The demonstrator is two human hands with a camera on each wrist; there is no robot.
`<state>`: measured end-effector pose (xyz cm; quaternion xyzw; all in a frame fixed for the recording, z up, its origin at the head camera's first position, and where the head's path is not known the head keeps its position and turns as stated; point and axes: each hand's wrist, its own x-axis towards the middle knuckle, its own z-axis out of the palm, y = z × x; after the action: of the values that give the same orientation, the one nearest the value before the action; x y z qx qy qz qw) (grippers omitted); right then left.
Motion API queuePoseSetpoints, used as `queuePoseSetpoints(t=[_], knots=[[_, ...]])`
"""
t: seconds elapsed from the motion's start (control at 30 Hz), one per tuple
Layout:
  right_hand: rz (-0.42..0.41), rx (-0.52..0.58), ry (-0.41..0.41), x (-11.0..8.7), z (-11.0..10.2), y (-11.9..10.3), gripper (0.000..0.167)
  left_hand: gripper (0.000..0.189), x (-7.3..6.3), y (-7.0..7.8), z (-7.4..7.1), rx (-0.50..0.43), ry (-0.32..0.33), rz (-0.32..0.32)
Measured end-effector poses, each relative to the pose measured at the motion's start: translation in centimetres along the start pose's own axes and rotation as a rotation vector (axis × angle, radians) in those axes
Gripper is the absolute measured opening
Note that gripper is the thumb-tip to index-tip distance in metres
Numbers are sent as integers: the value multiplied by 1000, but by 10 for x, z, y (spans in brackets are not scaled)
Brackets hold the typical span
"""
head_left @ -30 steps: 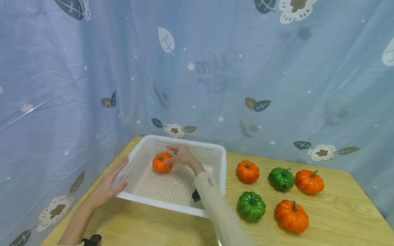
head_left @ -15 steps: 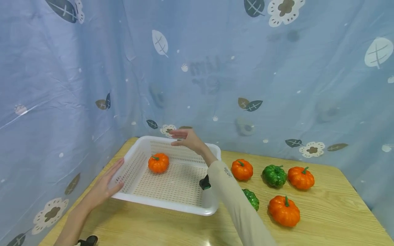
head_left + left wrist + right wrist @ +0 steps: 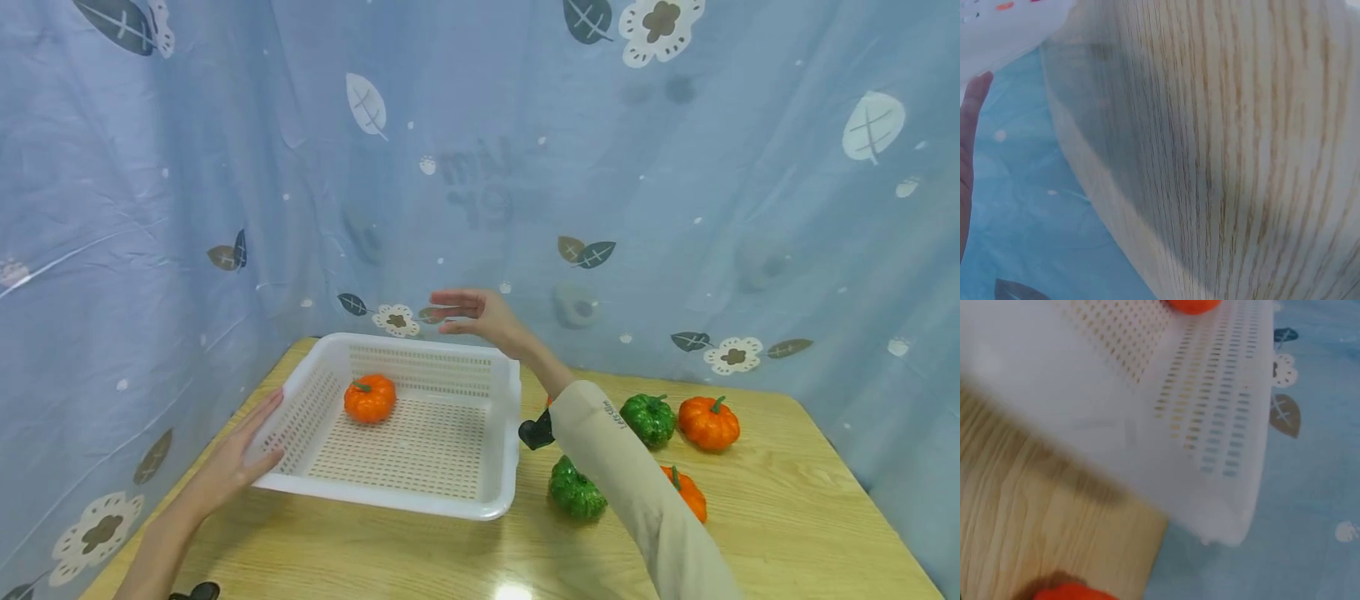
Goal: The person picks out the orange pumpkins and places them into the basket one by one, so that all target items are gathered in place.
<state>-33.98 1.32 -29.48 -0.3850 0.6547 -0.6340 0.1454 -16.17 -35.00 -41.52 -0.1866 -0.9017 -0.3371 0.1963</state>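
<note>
A white perforated plastic basket (image 3: 405, 498) stands on the wooden table, with a small orange pumpkin (image 3: 370, 398) in its back left part. My left hand (image 3: 232, 458) rests on the basket's left side, fingers extended and thumb spread. In the left wrist view only a finger (image 3: 972, 106) shows, below the basket's edge. Over the basket's back right rim hovers my right hand (image 3: 483, 318), holding nothing, its fingers extended and apart from the thumb. The right wrist view shows the basket's wall (image 3: 1210, 425) and part of the orange pumpkin (image 3: 1194, 305), not the hand.
Right of the basket are green pumpkins (image 3: 576, 492) (image 3: 648, 419) and orange pumpkins (image 3: 708, 423) (image 3: 686, 493). Another orange one is nearly hidden behind the right forearm. A patterned blue curtain (image 3: 450, 208) hangs behind and left of the table (image 3: 360, 550).
My right hand has left the orange pumpkin in the basket, rising and moving right past the back rim. The left hand stays on the basket. The head view has turned slightly right.
</note>
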Motion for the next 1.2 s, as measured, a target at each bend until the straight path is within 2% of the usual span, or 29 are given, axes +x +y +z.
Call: queuePoseSetpoints(t=[0.13,0.27,0.43,0.73,1.0,1.2], knots=[[12,-43,-4,-17,-9,-10,49,75,-1,-1,0,-10,0,-5],[38,-72,4,-42,-20,-15,51,76,1,-1,1,-13,0,-15],[104,-66,15,-81,-32,-21,54,77,-1,-1,1,-42,7,-15],[127,-52,62,-159,-59,-23,58,79,-2,-2,2,-23,21,5],[119,-39,7,-227,-93,-14,58,79,-1,-3,2,-26,36,31],[169,-29,-4,-264,-104,-2,58,77,-1,-2,3,-32,22,26]])
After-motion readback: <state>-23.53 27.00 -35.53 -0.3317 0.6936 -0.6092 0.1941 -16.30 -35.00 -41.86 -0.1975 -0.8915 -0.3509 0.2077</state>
